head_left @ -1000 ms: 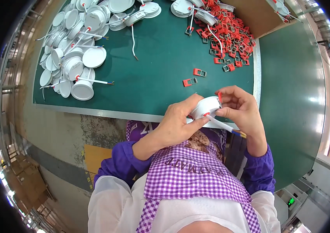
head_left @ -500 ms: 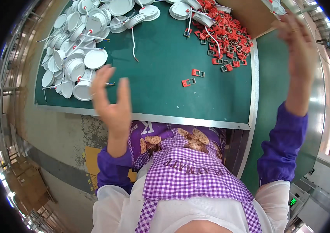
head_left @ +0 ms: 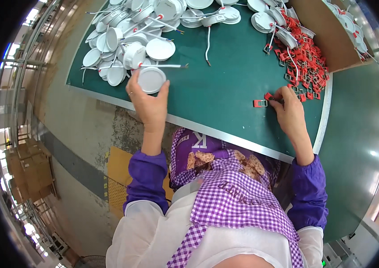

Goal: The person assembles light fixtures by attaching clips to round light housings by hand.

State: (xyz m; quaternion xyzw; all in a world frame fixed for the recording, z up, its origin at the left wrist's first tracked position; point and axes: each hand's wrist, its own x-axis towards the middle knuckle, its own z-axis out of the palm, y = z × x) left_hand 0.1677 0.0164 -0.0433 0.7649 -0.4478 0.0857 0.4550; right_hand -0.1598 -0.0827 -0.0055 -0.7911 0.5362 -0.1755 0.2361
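Observation:
My left hand [head_left: 147,100] grips a round white lamp disc [head_left: 151,79] with a white wire, at the near edge of a heap of the same discs [head_left: 122,49]. My right hand [head_left: 289,111] rests on the green table [head_left: 225,85], its fingertips pinching a small red clip [head_left: 270,97]. Another red clip [head_left: 259,103] lies just left of that hand. A pile of red clips [head_left: 307,67] spreads beyond my right hand.
More white discs [head_left: 207,13] lie along the far edge of the table. A brown cardboard box [head_left: 327,35] with discs stands at the far right. Stacked cartons [head_left: 28,174] sit on the floor to the left. A grey machine surface [head_left: 359,147] borders the table on the right.
Both hands held one disc near my chest, then lifted apart. Now the left hand has come down on a disc at the heap, and the right hand on a red clip.

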